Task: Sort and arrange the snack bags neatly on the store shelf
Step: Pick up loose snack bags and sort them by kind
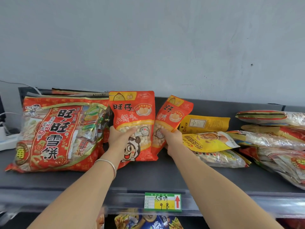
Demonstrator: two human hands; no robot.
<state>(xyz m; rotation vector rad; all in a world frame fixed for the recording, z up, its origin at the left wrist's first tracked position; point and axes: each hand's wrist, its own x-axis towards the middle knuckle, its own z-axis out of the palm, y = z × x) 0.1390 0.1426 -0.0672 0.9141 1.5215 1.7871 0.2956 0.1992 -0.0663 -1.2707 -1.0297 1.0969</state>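
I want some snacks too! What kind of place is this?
Probably a shop: snack bags sit on a dark shelf, and a price tag reading 98 is clipped to its front edge.

shop, price tag point(162, 202), stocked shelf point(148, 176)

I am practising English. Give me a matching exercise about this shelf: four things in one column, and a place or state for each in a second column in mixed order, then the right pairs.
1. big red bag
2. left orange bag
3. right orange bag
4. price tag

a. on the front edge of the shelf
b. tilted to the right
c. upright
d. furthest left of all bags

Pairs: 1-d, 2-c, 3-b, 4-a
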